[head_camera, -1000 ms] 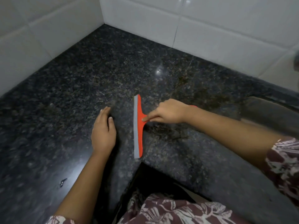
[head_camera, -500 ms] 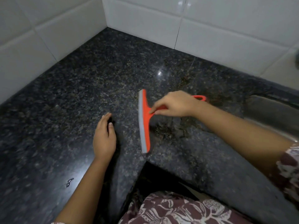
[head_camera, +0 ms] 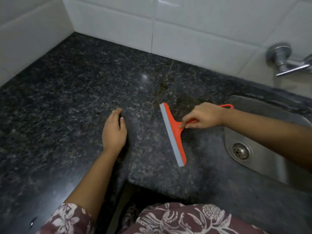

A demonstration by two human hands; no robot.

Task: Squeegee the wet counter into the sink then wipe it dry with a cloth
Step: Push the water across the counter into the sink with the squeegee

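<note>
Squeegee (head_camera: 173, 134): my right grip (head_camera: 202, 116) holds its handle, blade near sink (head_camera: 263, 168).
Left grip (head_camera: 114, 132): flat on counter (head_camera: 67, 98), empty.
Remaining, I judge: cloth wipe.

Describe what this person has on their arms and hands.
The left hand and right hand are bare: no gloves, and no rings or watch show. The left sleeve is maroon with a white floral print, matching the garment at the bottom edge. The right arm is uncovered as far as the frame shows.

place: home kitchen | evidence: granite counter (head_camera: 67, 98), steel sink (head_camera: 270, 169) (drain visible), wall tap (head_camera: 287, 63), white tiles (head_camera: 202, 22)
</note>
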